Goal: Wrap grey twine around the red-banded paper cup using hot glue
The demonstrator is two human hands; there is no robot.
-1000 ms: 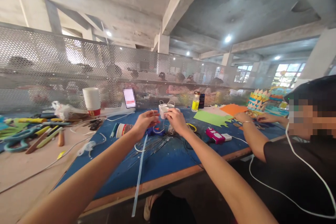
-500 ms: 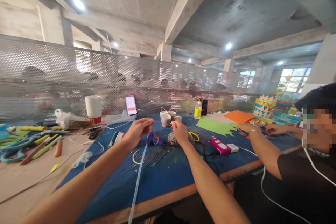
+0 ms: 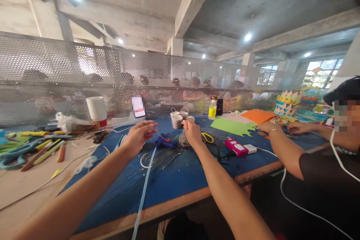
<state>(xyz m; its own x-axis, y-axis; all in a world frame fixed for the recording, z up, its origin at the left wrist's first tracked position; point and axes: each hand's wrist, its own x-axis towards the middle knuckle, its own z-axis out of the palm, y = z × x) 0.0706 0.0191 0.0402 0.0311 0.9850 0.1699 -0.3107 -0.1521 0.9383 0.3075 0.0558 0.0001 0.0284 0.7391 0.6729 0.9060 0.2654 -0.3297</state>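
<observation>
My left hand [image 3: 140,134] is raised over the blue mat with curled fingers, and a thin strand of twine [image 3: 161,135] trails from its fingertips. Thumb and fingers of my right hand [image 3: 192,132] are pinched together on what looks like twine, partly hidden by the fingers. Just under that hand sits a ball of grey twine [image 3: 184,139]. Small twine-wrapped cups [image 3: 176,120] with handles stand directly behind it. Between my hands lies a blue glue gun [image 3: 164,141]. Thin dark wires [image 3: 165,160] are spread on the mat nearer to me.
Yellow-handled scissors [image 3: 208,137], a pink box [image 3: 236,147] with cables and a yellow-labelled bottle [image 3: 212,108] are to the right. A co-worker's hands [image 3: 268,127] work beside green paper [image 3: 232,126]. Left are stacked paper cups [image 3: 96,109], a phone [image 3: 138,106] and tools [image 3: 49,152].
My left hand has moved left and slightly down, away from the right hand, and its fingers have loosened a little. My right hand stays near the cups. The view has shifted slightly.
</observation>
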